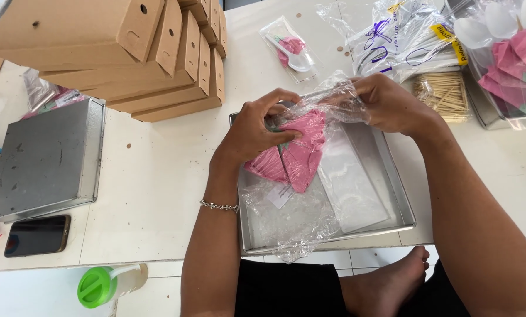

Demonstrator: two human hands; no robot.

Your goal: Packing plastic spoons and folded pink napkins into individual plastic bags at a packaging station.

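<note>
A: While both hands hover over the metal tray (392, 194), note the grip. Left hand (257, 132) has fingers curled and pressed onto the pink napkin (304, 149), pinching its upper folded edge. Right hand (389, 105) is closed on a bunch of the clear plastic bag (333, 100), gathered just right of the napkin.

B: Location of the napkin?

A: Centre of the scene, raised slightly above the near-left part of the tray, partly inside the bag's mouth. More loose clear film (292, 220) lies crumpled in the tray below it.

B: Handling estimate?

A: Judged only: napkin is light, soft and limp, creases easily, could tear if tugged. Bag is thin, slippery and clingy. Best hold on the napkin looks like the folded edge or a corner; on the bag, the rim of the opening.

B: Surroundings?

A: Stack of brown cardboard boxes (128, 53) at far left. Flat metal lid (46, 158) at left, dark phone (38, 235) near it. Green-capped bottle (107, 285) at near left. Packed spoon-and-napkin pouch (289, 50) far centre. Bundle of toothpicks (442, 97) right, white plastic spoons (489, 23) far right.
</note>
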